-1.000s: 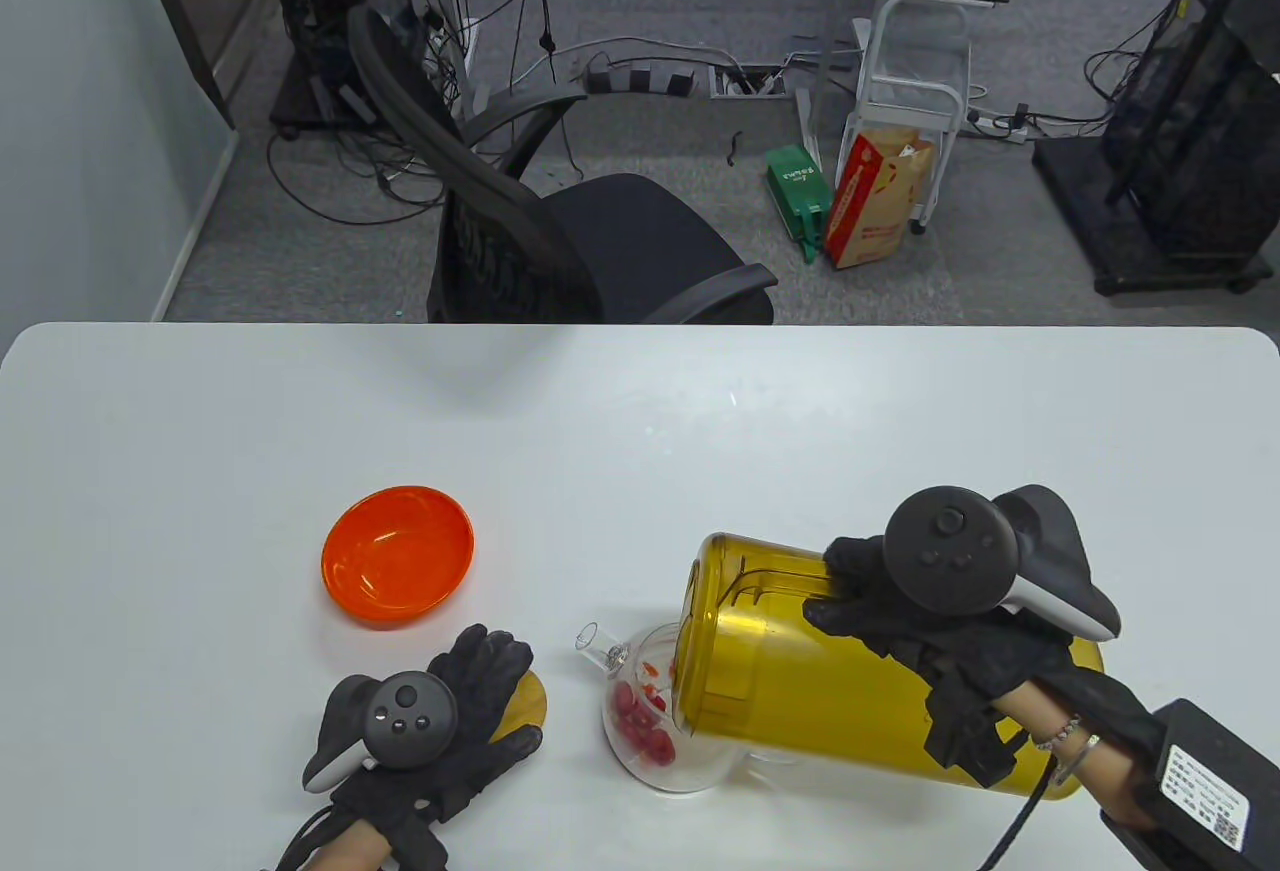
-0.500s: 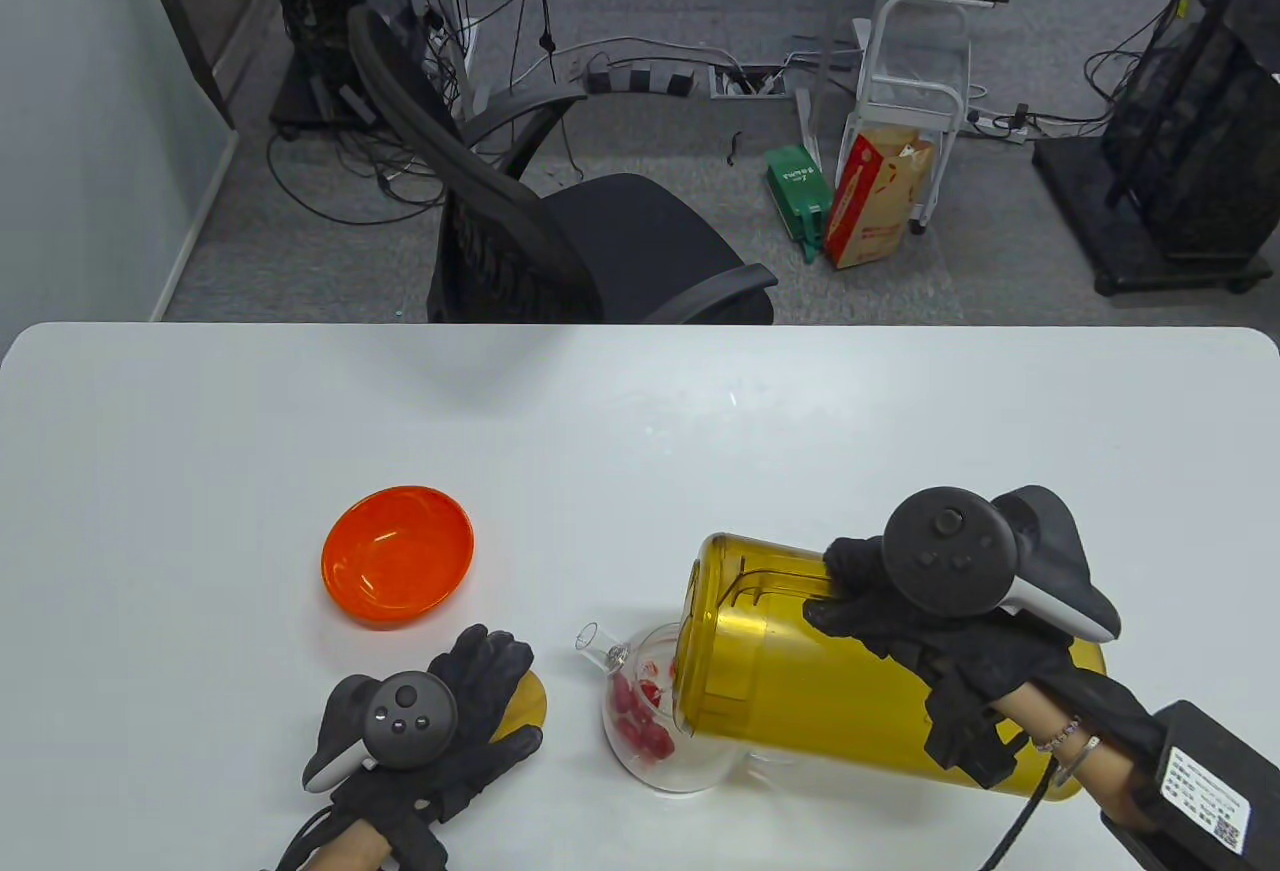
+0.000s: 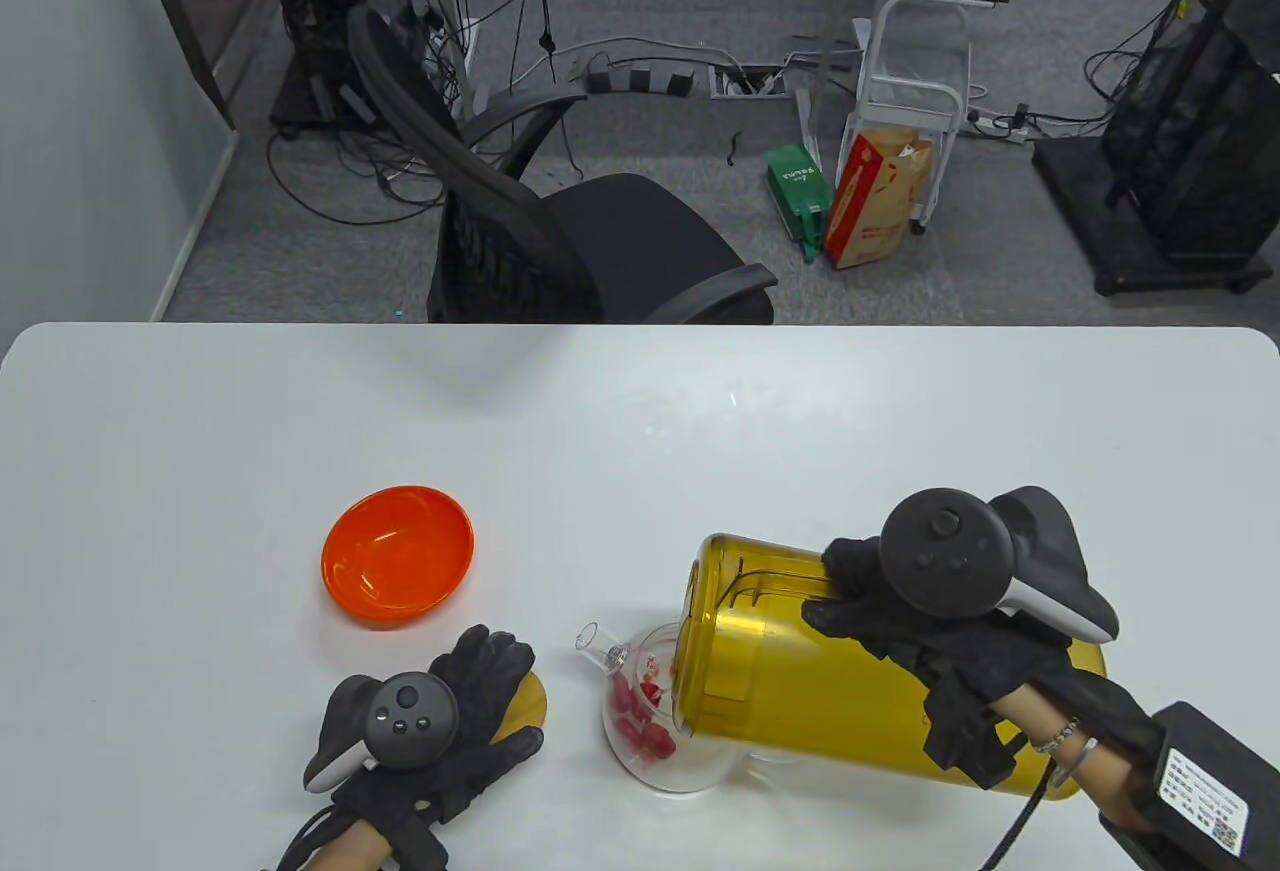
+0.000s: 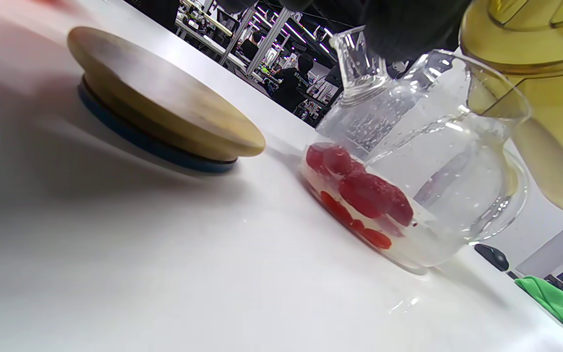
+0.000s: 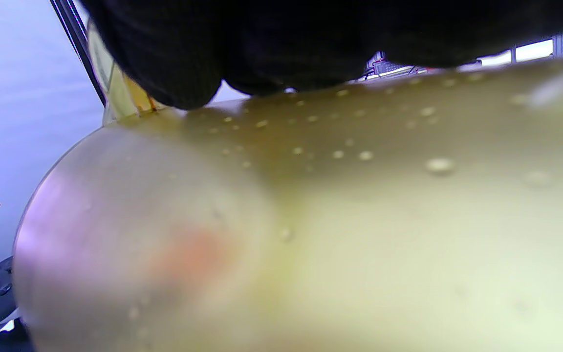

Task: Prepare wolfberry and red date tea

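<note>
My right hand (image 3: 900,631) grips a large yellow pitcher (image 3: 800,671) and holds it tilted on its side, mouth over a glass teapot (image 3: 650,711). In the left wrist view the teapot (image 4: 433,161) holds red dates (image 4: 364,190) and small wolfberries in shallow water. The pitcher's wet wall (image 5: 311,220) fills the right wrist view. My left hand (image 3: 460,721) rests flat on the teapot's round wooden lid (image 3: 525,701), which lies on the table left of the teapot. The lid (image 4: 159,112) has a blue rim underneath.
An orange bowl (image 3: 397,554) sits on the white table (image 3: 640,431) behind my left hand. A black office chair (image 3: 560,231) stands past the table's far edge.
The red dates have shifted about inside the teapot. Both hands and the pitcher stay nearly where they were.
</note>
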A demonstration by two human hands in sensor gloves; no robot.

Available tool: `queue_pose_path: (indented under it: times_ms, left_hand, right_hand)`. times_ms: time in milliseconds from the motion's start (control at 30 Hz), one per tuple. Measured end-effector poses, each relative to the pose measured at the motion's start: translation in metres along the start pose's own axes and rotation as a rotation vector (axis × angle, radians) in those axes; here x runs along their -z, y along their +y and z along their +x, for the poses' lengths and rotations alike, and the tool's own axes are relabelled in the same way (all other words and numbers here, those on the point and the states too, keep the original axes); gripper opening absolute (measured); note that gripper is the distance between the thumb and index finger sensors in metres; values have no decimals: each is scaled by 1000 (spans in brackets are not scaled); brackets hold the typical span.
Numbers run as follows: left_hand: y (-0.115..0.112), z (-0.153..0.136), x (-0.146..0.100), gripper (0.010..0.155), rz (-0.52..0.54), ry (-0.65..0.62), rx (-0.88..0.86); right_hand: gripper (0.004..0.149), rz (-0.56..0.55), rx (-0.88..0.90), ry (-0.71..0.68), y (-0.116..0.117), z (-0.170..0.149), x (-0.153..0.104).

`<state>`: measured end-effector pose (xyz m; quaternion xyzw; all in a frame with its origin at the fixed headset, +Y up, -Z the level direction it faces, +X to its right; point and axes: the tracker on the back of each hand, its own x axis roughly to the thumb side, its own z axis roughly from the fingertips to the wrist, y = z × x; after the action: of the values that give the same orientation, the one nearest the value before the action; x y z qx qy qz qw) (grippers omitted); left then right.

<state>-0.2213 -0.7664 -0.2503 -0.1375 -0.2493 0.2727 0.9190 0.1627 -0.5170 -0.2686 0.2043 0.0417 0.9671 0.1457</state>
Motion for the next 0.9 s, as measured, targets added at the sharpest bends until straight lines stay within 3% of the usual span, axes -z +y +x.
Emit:
queue_pose_path:
  times_ms: [900]
  left_hand:
    - [0,0,0,76,1,0,2]
  right_hand:
    - [39,2,-7,-2,0,2,0]
